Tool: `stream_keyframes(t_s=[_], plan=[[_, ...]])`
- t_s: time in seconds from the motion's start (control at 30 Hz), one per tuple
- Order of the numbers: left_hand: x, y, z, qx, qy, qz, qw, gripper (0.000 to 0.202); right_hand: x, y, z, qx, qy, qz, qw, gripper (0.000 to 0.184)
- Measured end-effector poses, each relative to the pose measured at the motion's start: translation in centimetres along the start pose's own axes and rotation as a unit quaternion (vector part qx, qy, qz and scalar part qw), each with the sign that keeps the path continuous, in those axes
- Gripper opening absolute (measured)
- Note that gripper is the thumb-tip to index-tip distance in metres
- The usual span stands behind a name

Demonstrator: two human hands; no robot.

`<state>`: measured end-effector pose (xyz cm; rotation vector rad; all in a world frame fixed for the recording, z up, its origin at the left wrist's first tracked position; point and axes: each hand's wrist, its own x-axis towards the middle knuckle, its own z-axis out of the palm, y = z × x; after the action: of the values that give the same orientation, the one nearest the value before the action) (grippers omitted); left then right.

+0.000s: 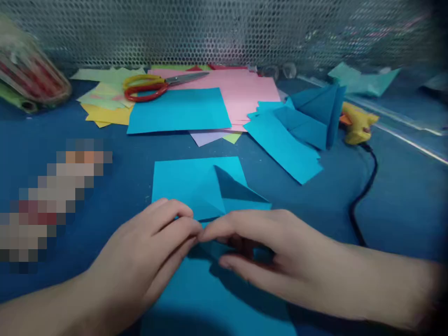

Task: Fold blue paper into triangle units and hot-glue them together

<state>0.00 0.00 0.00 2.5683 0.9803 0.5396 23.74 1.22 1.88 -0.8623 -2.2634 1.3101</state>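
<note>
A light blue paper sheet [189, 184] lies on the dark blue table in front of me, partly folded, with one flap raised near its middle. My left hand [150, 254] rests on the sheet's near part, fingers pressed together at the fold. My right hand [273, 254] meets it from the right, fingertips pinching the same paper edge. Both hands cover the sheet's near portion.
Behind lie a flat blue sheet [178, 111], pink paper [245, 91], yellow and green sheets [105, 100] and red-and-yellow scissors [154, 85]. Folded blue paper shapes [304, 123] sit right, beside a yellow glue gun [357, 123] with black cord [364, 196]. A mesh wall [224, 32] closes the back.
</note>
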Motion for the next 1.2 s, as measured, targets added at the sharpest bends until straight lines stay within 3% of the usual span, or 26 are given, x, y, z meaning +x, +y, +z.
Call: stream_keyframes(t_s=[0.13,0.23,0.3,0.37,0.5,0.67,1.0,1.1,1.13,1.2], plan=[[0.5,-0.2,-0.1,0.012,0.01,0.0,1.0,0.027,-0.2,-0.4,-1.3,-0.061,0.013,-0.059,0.996,0.014],[0.3,-0.5,-0.1,0.07,0.015,0.024,0.997,0.029,0.0,0.2,-2.0,-0.185,0.101,-0.104,0.972,0.016],[0.0,-0.8,0.0,0.108,0.027,0.031,0.993,0.03,0.3,1.1,-2.2,-0.247,0.159,-0.094,0.951,0.019],[-0.2,-0.9,-0.1,0.128,0.031,0.029,0.991,0.029,0.7,2.1,-2.1,-0.253,0.183,-0.065,0.948,0.02],[-0.1,-0.7,-0.1,0.142,0.033,0.024,0.989,0.024,1.0,3.3,-1.8,-0.229,0.149,-0.038,0.961,0.019],[-1.0,-0.9,0.3,0.146,0.035,0.05,0.987,0.021,0.7,3.1,-1.2,-0.261,0.122,-0.039,0.957,0.025],[-0.3,-0.2,-0.1,0.206,0.048,0.101,0.972,0.028,-0.4,3.0,0.0,-0.278,0.15,-0.035,0.948,0.03],[-1.3,0.1,0.4,0.233,0.033,0.096,0.967,0.039,-0.5,2.2,0.0,-0.276,0.15,0.002,0.95,0.026],[-1.8,0.2,0.7,0.22,0.056,0.061,0.972,0.05,-0.5,1.9,-0.1,-0.276,0.149,0.01,0.95,0.026],[-2.7,0.2,0.9,0.189,0.045,0.043,0.98,0.063,-0.4,1.5,-0.3,-0.274,0.148,0.02,0.95,0.025]])
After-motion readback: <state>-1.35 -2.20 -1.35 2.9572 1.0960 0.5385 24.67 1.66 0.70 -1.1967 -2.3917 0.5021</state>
